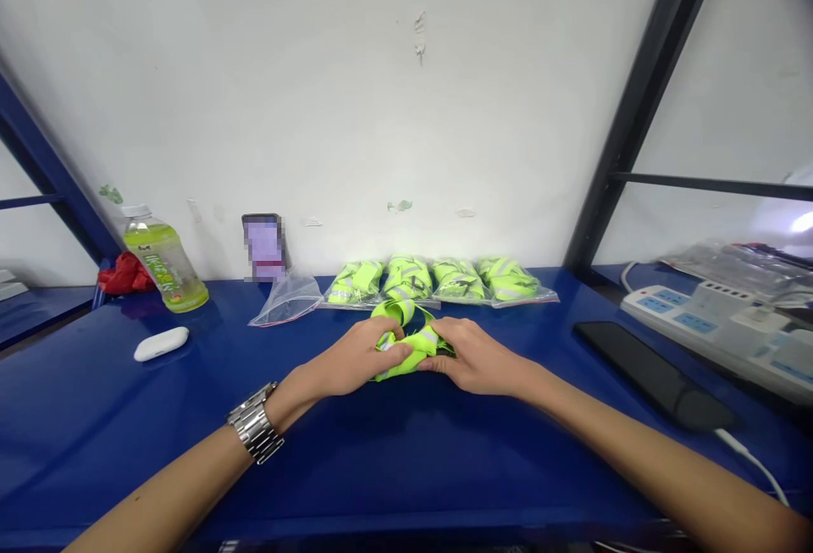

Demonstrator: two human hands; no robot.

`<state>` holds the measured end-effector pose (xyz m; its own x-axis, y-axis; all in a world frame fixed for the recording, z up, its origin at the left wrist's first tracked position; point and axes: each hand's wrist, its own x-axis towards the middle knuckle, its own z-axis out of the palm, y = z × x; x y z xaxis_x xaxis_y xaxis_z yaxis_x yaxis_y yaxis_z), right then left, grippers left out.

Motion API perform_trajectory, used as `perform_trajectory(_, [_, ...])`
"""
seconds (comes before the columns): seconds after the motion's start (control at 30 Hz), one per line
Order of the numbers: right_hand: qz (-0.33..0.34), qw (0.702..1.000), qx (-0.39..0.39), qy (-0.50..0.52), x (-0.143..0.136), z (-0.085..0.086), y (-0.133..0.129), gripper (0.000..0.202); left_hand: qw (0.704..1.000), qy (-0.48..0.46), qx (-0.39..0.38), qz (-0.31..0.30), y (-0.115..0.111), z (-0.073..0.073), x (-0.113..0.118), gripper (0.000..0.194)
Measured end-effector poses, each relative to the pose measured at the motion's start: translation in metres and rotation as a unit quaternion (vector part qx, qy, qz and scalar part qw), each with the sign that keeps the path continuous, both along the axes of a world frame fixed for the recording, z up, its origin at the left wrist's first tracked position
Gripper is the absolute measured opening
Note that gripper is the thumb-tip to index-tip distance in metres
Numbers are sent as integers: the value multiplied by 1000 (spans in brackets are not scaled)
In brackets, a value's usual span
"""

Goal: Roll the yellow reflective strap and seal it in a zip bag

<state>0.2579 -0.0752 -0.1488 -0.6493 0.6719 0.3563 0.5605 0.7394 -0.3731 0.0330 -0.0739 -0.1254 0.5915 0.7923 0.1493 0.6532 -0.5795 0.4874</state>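
Observation:
Both hands grip a bundled neon-yellow reflective strap (414, 356) over the middle of the blue table. My left hand (359, 356), with a metal watch (256, 423) on its wrist, is closed on the bundle's left side, thumb across the front. At the right side my right hand (473, 356) pinches the bundle between thumb and fingers. A loop of the strap stands up behind the fingers. Just beyond are several clear zip bags (406, 279) packed with similar neon-yellow bundles, in a row by the wall. To their left lies a flat clear zip bag (289, 299) with nothing visible in it.
On the left of the blue table (356, 468) are a green drink bottle (166, 261), a white earbud case (161, 344) and a red cloth (127, 275). A phone (264, 248) leans on the wall. Right are a charging phone (654, 373) and a power strip (717, 329).

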Motion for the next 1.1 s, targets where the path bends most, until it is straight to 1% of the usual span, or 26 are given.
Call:
perform_trajectory(0.1, [0, 999, -46, 17, -2, 6, 3, 30, 996, 20, 79, 25, -1, -2, -2, 43])
perform_trajectory(0.2, [21, 995, -85, 41, -2, 8, 7, 30, 986, 7, 159, 43, 3, -6, -2, 39])
perform_trajectory(0.3, [40, 991, -107, 64, -2, 9, 11, 32, 966, -6, 250, 61, 4, -11, 0, 32])
perform_trajectory(0.4, [32, 991, -106, 75, -5, 9, 15, 31, 945, 53, 319, 50, 0, -15, 1, 35])
perform_trajectory(0.47, [0, 992, -104, 77, -8, 8, 17, 29, 936, 87, 338, 48, -3, -18, 1, 39])
perform_trajectory(0.5, [-19, 991, -105, 79, -9, 8, 19, 29, 936, 99, 335, 53, -3, -20, 2, 41])
perform_trajectory(0.57, [-50, 987, -121, 88, -11, 8, 22, 30, 944, 112, 300, 75, -1, -21, 3, 42])
perform_trajectory(0.63, [-57, 978, -179, 91, -12, 9, 24, 36, 961, 115, 235, 91, 4, -19, 5, 43])
perform_trajectory(0.7, [-74, 964, -248, 63, -12, 11, 25, 43, 979, 105, 152, 91, 9, -15, 7, 45])
perform_trajectory(0.73, [-96, 959, -265, 36, -13, 12, 25, 46, 985, 98, 111, 87, 11, -12, 7, 46])
perform_trajectory(0.77, [-125, 956, -265, 6, -15, 14, 24, 48, 989, 91, 75, 83, 13, -9, 8, 48])
perform_trajectory(0.83, [-181, 955, -232, -38, -20, 16, 20, 47, 993, 82, 26, 82, 14, -4, 7, 52])
perform_trajectory(0.9, [-218, 955, -195, -50, -26, 15, 13, 42, 992, 82, 10, 91, 13, -1, 6, 54])
perform_trajectory(0.93, [-232, 957, -168, -53, -29, 13, 8, 41, 992, 79, 5, 96, 12, -1, 5, 52])
perform_trajectory(1.0, [-262, 960, -79, -61, -32, 9, -1, 40, 990, 77, -7, 116, 9, -1, 5, 48])
perform_trajectory(1.03, [-264, 962, -32, -55, -32, 6, -5, 41, 989, 79, -11, 127, 8, -2, 6, 47])
perform_trajectory(1.07, [-247, 968, 3, -45, -31, 3, -8, 43, 987, 85, -7, 139, 6, -3, 7, 46])
perform_trajectory(1.1, [-213, 976, 25, -34, -30, 0, -10, 47, 984, 93, 9, 153, 5, -5, 8, 45])
